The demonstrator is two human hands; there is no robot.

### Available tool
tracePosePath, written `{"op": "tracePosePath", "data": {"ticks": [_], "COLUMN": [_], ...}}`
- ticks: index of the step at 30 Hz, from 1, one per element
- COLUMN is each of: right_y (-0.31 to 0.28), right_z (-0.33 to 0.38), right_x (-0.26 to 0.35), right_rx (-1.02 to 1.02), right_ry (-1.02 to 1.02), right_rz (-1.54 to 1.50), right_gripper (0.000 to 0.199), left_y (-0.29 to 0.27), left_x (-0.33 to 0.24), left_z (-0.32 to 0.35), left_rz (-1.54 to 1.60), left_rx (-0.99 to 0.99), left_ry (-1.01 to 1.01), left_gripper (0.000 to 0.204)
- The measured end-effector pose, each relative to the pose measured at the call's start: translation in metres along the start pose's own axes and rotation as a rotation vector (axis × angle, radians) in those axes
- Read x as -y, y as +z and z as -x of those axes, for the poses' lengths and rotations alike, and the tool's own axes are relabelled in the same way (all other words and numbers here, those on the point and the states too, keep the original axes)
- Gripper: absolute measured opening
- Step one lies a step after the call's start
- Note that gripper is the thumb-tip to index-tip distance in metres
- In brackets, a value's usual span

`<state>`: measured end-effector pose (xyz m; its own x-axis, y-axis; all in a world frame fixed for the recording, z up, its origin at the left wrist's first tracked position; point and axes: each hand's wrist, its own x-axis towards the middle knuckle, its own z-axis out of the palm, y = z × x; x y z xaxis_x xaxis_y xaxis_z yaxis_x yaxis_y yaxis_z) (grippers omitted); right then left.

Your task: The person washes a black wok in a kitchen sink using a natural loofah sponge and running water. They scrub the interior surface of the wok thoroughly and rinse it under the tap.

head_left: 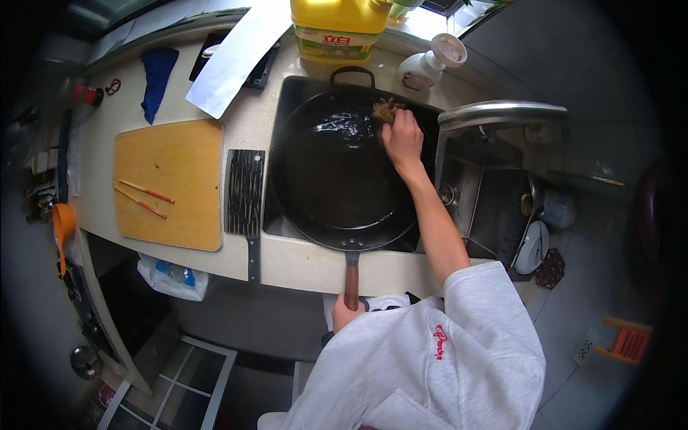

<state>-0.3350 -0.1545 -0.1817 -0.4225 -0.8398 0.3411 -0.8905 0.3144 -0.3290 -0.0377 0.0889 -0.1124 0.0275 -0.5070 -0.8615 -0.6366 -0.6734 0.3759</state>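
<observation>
A large black wok rests over the sink, and its inside shines wet near the far side. My right hand reaches into the wok at the far right of its wall, closed round a brown scrubber that looks fibrous. Close to my body, my left hand grips the wok's wooden handle; my shirt covers part of that hand. A small loop handle stands on the wok's far rim.
Left of the wok lies a dark-bladed cleaver, then a wooden board with two chopsticks. Behind stand a yellow jug and a white pump bottle. A metal faucet reaches over the sink basin at right.
</observation>
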Motion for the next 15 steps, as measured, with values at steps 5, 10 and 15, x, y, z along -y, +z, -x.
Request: {"op": "tracePosePath", "data": {"ticks": [5, 10, 15], "right_y": [0.029, 0.049, 0.071], "right_z": [-0.02, -0.036, -0.029], "right_x": [0.026, 0.056, 0.097], "right_rx": [-0.099, -0.077, -0.019], "right_ry": [-0.013, -0.087, -0.118], "right_rz": [-0.078, -0.189, -0.349], "right_gripper": [0.034, 0.034, 0.032], "left_y": [0.002, -0.002, -0.006], "left_x": [-0.007, -0.003, -0.011], "left_z": [0.003, 0.0, 0.001], "left_rz": [-0.044, -0.042, -0.017], "left_rx": [-0.024, 0.048, 0.045], "left_ry": [-0.099, -0.14, -0.154], "left_gripper": [0.03, 0.03, 0.028]}}
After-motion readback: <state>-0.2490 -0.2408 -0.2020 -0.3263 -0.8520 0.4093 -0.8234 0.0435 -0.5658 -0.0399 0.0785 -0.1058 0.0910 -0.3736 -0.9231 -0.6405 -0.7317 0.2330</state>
